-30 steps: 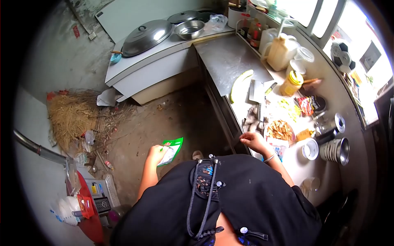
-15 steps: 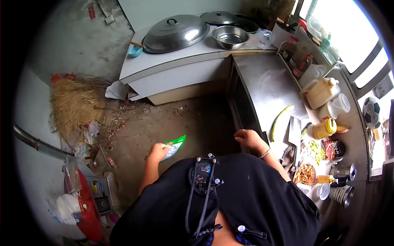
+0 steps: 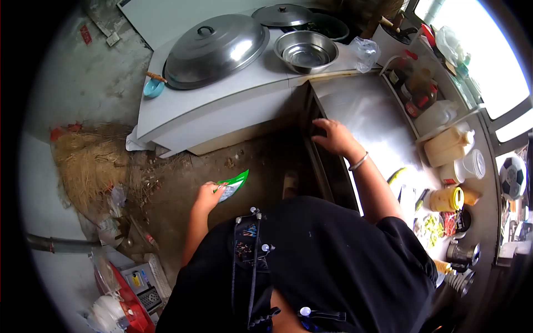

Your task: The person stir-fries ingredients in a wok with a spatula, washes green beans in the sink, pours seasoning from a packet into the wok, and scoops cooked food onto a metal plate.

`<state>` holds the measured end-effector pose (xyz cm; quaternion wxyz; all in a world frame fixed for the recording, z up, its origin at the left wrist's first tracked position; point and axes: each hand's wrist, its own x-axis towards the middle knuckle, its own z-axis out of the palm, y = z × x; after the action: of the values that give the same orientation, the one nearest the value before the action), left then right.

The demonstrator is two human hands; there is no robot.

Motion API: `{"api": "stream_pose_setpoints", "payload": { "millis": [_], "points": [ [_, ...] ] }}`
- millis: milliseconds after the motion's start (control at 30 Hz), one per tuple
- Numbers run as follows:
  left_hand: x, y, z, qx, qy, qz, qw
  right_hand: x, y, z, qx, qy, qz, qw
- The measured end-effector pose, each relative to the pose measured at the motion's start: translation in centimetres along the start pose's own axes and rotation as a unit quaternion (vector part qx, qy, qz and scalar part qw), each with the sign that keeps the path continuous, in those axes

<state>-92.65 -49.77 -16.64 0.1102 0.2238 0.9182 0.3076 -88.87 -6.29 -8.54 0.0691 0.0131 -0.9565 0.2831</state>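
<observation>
My left hand (image 3: pixel 207 196) grips a green and white packet (image 3: pixel 233 186) by its near end, over the brown floor. My right hand (image 3: pixel 335 137), with a bracelet at the wrist, is raised by the left edge of the steel counter (image 3: pixel 355 102). Its fingers are apart and curved, with nothing between them. Ahead of both hands, a large domed lid (image 3: pixel 216 50) and a steel basin (image 3: pixel 306 51) rest on the white-topped stove counter (image 3: pixel 183 105).
Straw (image 3: pixel 91 164) is heaped on the floor at the left. Bottles, a yellow-lidded jar (image 3: pixel 446 199) and chopped green food (image 3: pixel 430 228) line the right counter under the window. A blue bowl (image 3: pixel 154 87) sits at the stove counter's left end.
The view has moved forward, nearer the stove counter. My right hand has risen and reached forward from my waist, its fingers spreading. The packet is still in my left hand.
</observation>
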Motion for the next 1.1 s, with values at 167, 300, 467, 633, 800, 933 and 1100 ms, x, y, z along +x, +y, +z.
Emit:
{"api": "stream_pose_setpoints", "payload": {
  "millis": [167, 300, 467, 633, 800, 933, 1100],
  "points": [
    [10.8, 2.5, -1.9, 0.055, -0.016, 0.032, 0.998, 14.1, 4.1, -1.4, -0.069, 0.059, 0.008, 0.996],
    [19.4, 7.0, -2.6, 0.017, -0.053, 0.025, 0.998, 23.6, 8.5, -0.4, -0.161, -0.057, 0.014, 0.985],
    [27.0, 9.9, -0.9, -0.074, -0.079, -0.009, 0.994, 28.9, 11.2, 1.3, -0.18, -0.211, 0.04, 0.96],
    [33.6, 12.9, -0.8, -0.002, -0.073, 0.142, 0.987, 30.1, 11.6, 2.5, -0.148, -0.264, 0.053, 0.952],
    [39.6, 14.6, 0.0, 0.042, 0.0, 0.284, 0.958, 29.5, 10.8, 2.1, -0.141, -0.231, 0.068, 0.96],
    [42.7, 15.5, -0.2, 0.055, -0.012, 0.315, 0.947, 28.7, 10.5, 2.3, -0.097, -0.164, 0.074, 0.979],
    [44.9, 14.3, 0.5, 0.105, -0.11, 0.32, 0.935, 27.9, 9.4, 2.1, -0.113, -0.136, 0.04, 0.983]
  ]
}}
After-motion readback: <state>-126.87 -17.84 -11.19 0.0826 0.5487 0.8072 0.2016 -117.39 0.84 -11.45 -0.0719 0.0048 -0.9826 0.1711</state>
